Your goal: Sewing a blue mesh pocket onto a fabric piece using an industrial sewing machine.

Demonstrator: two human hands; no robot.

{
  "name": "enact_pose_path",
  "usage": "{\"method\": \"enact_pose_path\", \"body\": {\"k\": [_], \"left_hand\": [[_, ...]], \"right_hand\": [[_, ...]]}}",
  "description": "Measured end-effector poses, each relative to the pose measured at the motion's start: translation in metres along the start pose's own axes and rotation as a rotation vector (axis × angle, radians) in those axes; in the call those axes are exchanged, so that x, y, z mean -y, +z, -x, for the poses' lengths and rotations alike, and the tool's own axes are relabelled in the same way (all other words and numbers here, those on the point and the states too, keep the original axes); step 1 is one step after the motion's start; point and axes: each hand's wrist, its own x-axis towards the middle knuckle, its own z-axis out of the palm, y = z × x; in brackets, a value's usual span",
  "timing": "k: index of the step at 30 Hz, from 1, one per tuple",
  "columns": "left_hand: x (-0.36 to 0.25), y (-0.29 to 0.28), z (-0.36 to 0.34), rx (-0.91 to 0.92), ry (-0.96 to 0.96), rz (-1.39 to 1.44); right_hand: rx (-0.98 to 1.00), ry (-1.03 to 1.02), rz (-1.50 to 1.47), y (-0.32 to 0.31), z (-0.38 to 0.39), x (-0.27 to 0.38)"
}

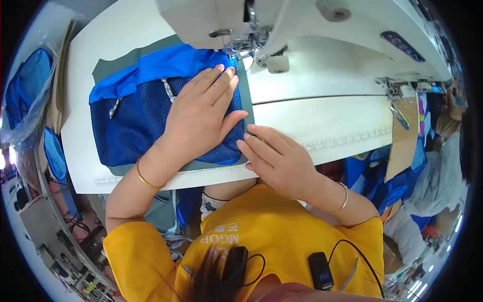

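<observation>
A blue mesh pocket piece (133,126) with a bright blue top band (161,60) and speckled cords (168,90) lies on a grey-green fabric panel (245,95). My left hand (201,105) rests flat on the mesh, fingers stretched toward the sewing machine's needle area. Beside the panel's right edge is my right hand (274,156), its fingers extended with their tips at the fabric; its thumb is partly hidden. The far right corner of the blue piece reaches under the presser foot (244,53) of the white sewing machine (302,30).
The white sewing table (322,116) has a printed ruler strip (347,138) along its near edge. Small snips (400,117) hang by a cardboard piece (404,141) at the right. Blue fabric (372,176) and plastic bags (435,176) are piled right; bagged blue pieces (30,85) are left.
</observation>
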Motion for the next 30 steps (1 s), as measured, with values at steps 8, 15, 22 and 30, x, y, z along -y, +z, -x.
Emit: {"method": "enact_pose_path", "body": {"k": [8,15,22,30], "left_hand": [[0.005,0.001,0.0,-0.02,-0.015,0.023],[0.007,0.004,-0.006,-0.063,0.012,-0.038],[0.015,0.014,0.003,0.029,0.048,-0.1],[0.035,0.019,-0.007,-0.15,0.439,-0.071]], "right_hand": [[0.007,0.018,-0.003,-0.003,-0.007,-0.006],[-0.041,-0.012,-0.01,-0.006,-0.009,-0.013],[-0.284,-0.094,-0.062,0.033,-0.006,-0.027],[-0.211,-0.22,0.185,0.024,-0.018,-0.034]]}}
